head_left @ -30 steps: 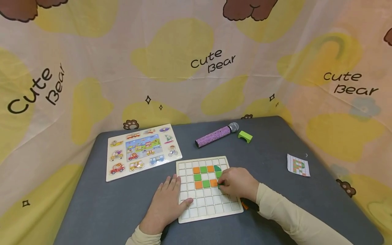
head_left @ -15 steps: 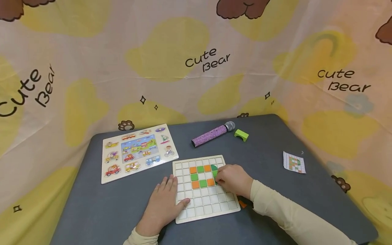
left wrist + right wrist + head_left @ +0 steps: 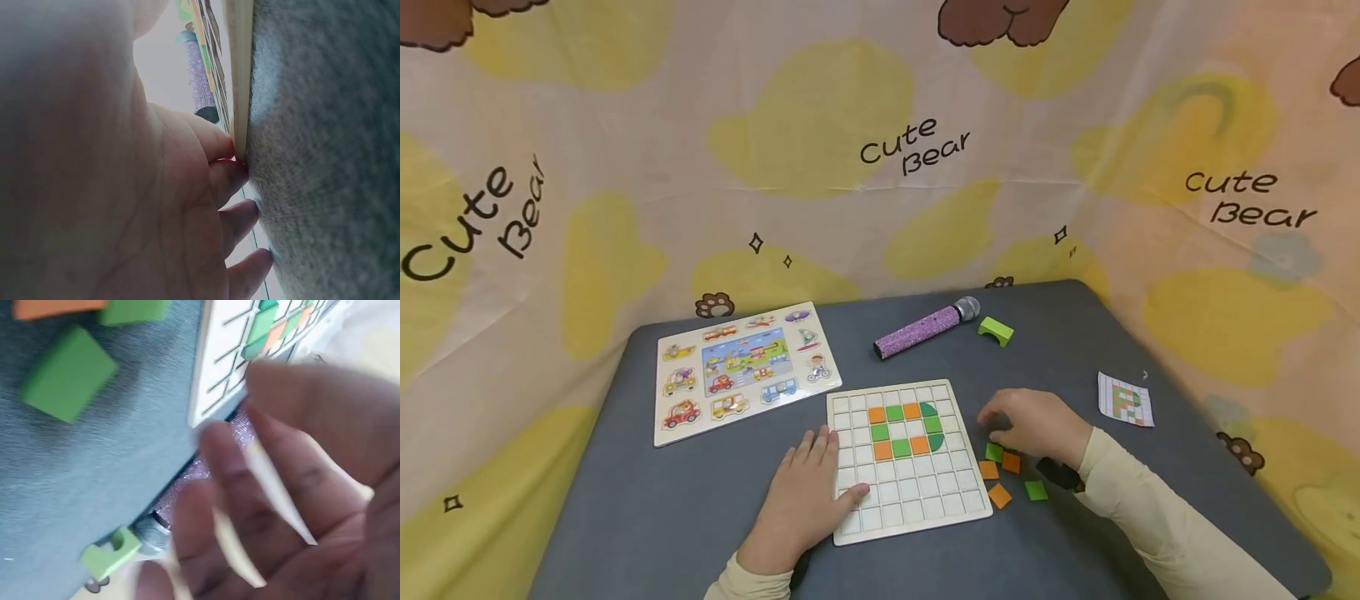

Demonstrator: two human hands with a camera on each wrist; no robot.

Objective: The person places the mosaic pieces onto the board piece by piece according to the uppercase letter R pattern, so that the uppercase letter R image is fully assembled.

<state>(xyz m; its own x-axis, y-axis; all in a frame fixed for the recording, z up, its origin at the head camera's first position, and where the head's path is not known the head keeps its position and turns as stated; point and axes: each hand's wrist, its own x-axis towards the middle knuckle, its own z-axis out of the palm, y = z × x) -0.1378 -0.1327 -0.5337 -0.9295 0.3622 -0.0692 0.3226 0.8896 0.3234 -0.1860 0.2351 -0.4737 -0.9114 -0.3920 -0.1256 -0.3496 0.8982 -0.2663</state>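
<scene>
A white grid board [image 3: 910, 504] bears a ring of orange and green square tiles, with two dark green rounded-corner tiles [image 3: 936, 442] at its right side. My left hand [image 3: 801, 502] rests at the board's left edge, thumb on the grid; in the left wrist view its fingertips touch the board's side [image 3: 241, 75] and the table. Beside the board on the right, my right hand [image 3: 1039, 425] hovers with fingers loosely bent and nothing in them. Just below it lie loose orange tiles [image 3: 1000, 497] and green tiles [image 3: 1036, 490]. The right wrist view shows the fingers apart, slightly blurred.
A vehicle picture puzzle [image 3: 745, 404] lies at the back left of the grey table [image 3: 647, 517]. Behind the board are a purple glittery microphone [image 3: 917, 332] and a green arch block [image 3: 996, 331]. A small pattern card [image 3: 1125, 400] lies at the right. Printed cloth surrounds the table.
My right hand has let go of a dark green rounded tile at the ring's lower right corner and moved right, uncovering the loose tiles. The left hand has stayed in place.
</scene>
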